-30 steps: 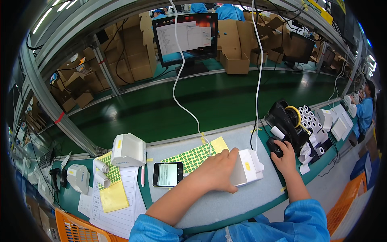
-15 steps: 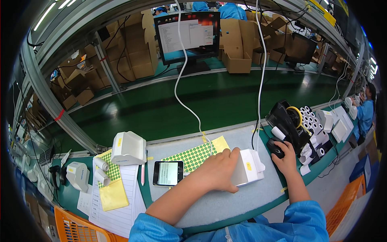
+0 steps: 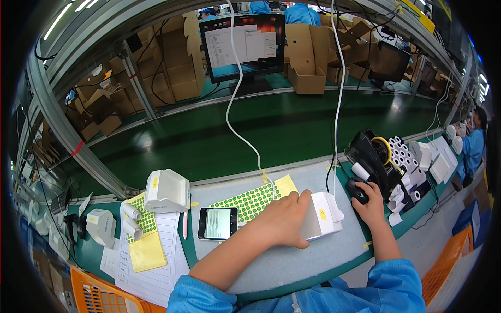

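Observation:
My left hand (image 3: 286, 219) is wrapped over the left side of a white plastic device housing (image 3: 326, 215) with a small yellow label, resting on the grey mat (image 3: 292, 266). A white cable (image 3: 249, 142) hangs down to the mat just behind that hand. At the right, my right hand (image 3: 370, 203) lies curled over a black computer mouse (image 3: 357, 191). A phone-like handheld (image 3: 218, 224) with a lit screen lies left of my left hand. Behind it is a yellow sheet of round green stickers (image 3: 245, 202).
Another white housing (image 3: 168, 192) stands at the left, near paper forms (image 3: 151, 276) and a pink pen (image 3: 185, 225). A monitor (image 3: 244, 49) faces me across the green conveyor belt (image 3: 193, 138). Paper rolls (image 3: 404, 156) and a black device (image 3: 365, 156) crowd the right. Orange baskets (image 3: 102, 295) flank the bench.

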Demonstrator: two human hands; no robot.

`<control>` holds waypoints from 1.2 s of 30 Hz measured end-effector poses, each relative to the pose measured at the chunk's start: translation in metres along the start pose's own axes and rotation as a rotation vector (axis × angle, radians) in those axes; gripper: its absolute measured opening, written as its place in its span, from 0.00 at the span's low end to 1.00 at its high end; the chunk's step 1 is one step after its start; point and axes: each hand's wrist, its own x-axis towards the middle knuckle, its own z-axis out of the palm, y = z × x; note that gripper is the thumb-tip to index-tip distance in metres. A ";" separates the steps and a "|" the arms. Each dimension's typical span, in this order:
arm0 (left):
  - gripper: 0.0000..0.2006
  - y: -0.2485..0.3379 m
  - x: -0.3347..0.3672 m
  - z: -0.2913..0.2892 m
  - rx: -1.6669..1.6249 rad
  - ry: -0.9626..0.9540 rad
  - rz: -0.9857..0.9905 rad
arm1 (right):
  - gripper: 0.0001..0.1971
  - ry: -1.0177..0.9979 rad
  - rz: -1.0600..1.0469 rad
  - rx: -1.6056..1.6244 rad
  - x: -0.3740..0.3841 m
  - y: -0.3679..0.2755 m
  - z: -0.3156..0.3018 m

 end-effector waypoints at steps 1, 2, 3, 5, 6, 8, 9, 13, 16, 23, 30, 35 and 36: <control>0.48 0.000 0.000 0.000 0.001 -0.001 0.000 | 0.23 0.003 -0.002 -0.003 0.000 0.000 0.000; 0.48 0.000 0.000 0.000 -0.001 0.003 0.000 | 0.23 0.004 -0.001 -0.002 0.001 0.000 0.001; 0.48 0.000 0.000 -0.001 -0.002 0.006 0.002 | 0.23 0.010 0.000 0.000 0.001 0.000 0.001; 0.48 0.000 0.000 -0.001 -0.001 0.007 0.004 | 0.23 0.017 0.001 0.002 0.001 0.000 0.001; 0.47 0.000 0.000 0.000 -0.001 0.009 0.003 | 0.22 0.029 0.000 -0.002 0.000 0.000 0.002; 0.47 0.000 0.000 0.000 -0.002 0.009 0.004 | 0.22 0.041 -0.002 -0.006 0.000 0.000 0.003; 0.47 0.000 0.000 0.000 -0.003 0.008 0.004 | 0.22 0.047 0.003 -0.018 0.000 0.000 0.003; 0.47 -0.001 0.000 0.002 0.011 0.024 0.008 | 0.22 0.056 0.014 -0.023 0.000 -0.002 0.003; 0.47 -0.001 0.000 0.002 0.003 0.025 0.009 | 0.22 0.058 0.000 -0.035 0.000 -0.002 0.003; 0.47 0.000 -0.001 0.001 0.010 0.021 0.006 | 0.22 0.076 -0.013 -0.039 0.000 0.001 0.005; 0.47 0.001 0.000 0.000 0.010 0.010 -0.007 | 0.22 0.085 -0.031 -0.037 0.000 0.003 0.006; 0.47 0.001 -0.001 0.001 0.007 0.020 -0.002 | 0.22 0.086 -0.037 -0.037 0.000 0.003 0.007; 0.47 0.001 -0.001 0.001 0.009 0.032 0.003 | 0.22 0.081 -0.034 -0.037 0.000 0.002 0.006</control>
